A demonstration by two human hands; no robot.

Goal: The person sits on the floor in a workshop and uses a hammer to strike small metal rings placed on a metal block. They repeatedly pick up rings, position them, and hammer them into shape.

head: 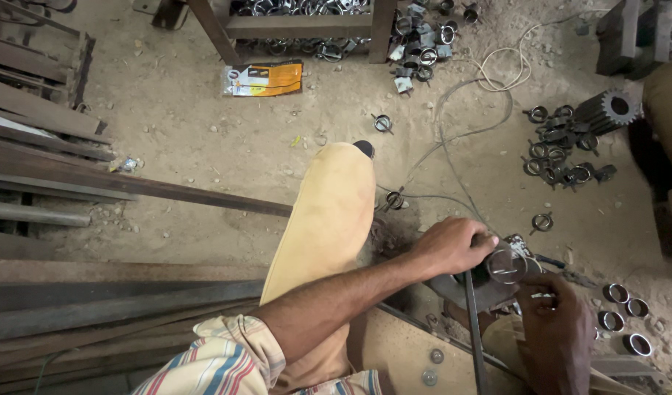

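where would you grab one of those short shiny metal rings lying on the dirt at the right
Take a short shiny metal ring by its rim, grip coming from straight above with fingers on opposite outer sides. The rings stand open end up on the dirt floor, slightly apart, so the outer wall is free. The right hand is nearest.

We see soft, even daylight on the dirt floor [226, 139], bright enough and without hard shadows. Left of the tan trouser leg [325, 219], the stacked metal bars [94, 307] lie in dimmer light. Right of the leg, a small glare sits on the shiny ring [506, 265], and the right hand [555, 329] below it is dark and slightly blurred. Far from the leg, the frame corners bend and lose sharpness.
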